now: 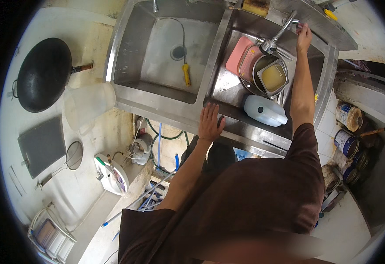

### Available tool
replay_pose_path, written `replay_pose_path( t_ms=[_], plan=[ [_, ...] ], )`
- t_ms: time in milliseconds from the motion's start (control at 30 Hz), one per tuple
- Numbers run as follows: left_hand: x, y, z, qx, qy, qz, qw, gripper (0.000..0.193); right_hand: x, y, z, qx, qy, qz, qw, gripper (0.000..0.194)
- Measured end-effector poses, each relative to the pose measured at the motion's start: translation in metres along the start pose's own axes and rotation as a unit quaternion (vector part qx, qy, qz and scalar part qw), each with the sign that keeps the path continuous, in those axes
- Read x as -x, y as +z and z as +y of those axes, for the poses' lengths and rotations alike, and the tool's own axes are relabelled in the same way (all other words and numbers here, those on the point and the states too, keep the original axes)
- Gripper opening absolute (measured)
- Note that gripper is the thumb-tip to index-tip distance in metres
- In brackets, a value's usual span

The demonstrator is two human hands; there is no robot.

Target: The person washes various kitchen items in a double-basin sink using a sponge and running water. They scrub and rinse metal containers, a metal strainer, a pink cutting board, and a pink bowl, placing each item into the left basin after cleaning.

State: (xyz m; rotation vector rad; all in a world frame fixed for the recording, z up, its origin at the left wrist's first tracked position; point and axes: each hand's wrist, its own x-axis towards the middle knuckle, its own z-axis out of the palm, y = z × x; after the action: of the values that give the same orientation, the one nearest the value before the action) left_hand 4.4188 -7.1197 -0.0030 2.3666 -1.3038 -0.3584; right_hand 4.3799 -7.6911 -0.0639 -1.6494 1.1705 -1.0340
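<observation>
My right hand (pixel 304 37) is closed around the tap's handle, behind the right sink basin. The tap's spout (pixel 269 45) reaches over a metal pot (pixel 255 71), in which a square metal container (pixel 272 78) holds yellowish liquid. Beside them, to the left, lie a pink plastic tray (pixel 238 56) and some metal utensils. A pale blue plastic jug (pixel 265 110) lies on its side near the basin's front wall. My left hand (pixel 211 122) rests flat on the steel sink's front rim (pixel 166 114), fingers apart, holding nothing.
In the left basin (pixel 159 66) lies a yellow-handled tool (pixel 186 75) with a dark cord. A sponge (pixel 255 7) sits on the back ledge. A black wok (pixel 44 75), a grey board (pixel 42 147) and a strainer (pixel 74 155) hang at left. Paint tins (pixel 345 143) stand at right.
</observation>
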Motion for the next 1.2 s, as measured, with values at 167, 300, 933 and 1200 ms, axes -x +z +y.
replay_pose_path(
  t_ms=[167, 300, 933, 1200],
  plan=[
    [0.009, 0.003, -0.002, 0.006, 0.006, -0.014, 1.000, 0.059, 0.029, -0.013, 0.026, -0.077, 0.035, -0.018, 0.996, 0.038],
    [-0.006, -0.002, 0.005, 0.020, 0.008, -0.010, 1.000, 0.057, 0.109, -0.008, 0.005, -0.131, 0.069, -0.017, 0.989, 0.028],
    [-0.307, 0.084, 0.035, 0.161, 0.169, -0.006, 0.972, 0.046, 0.286, -0.007, -0.092, -0.295, 0.360, -0.055, 0.883, 0.043],
    [-0.282, 0.095, 0.015, 0.384, 0.004, -0.119, 0.916, 0.054, 0.282, 0.059, -0.084, -0.441, 0.400, -0.021, 0.803, 0.042]
  ],
)
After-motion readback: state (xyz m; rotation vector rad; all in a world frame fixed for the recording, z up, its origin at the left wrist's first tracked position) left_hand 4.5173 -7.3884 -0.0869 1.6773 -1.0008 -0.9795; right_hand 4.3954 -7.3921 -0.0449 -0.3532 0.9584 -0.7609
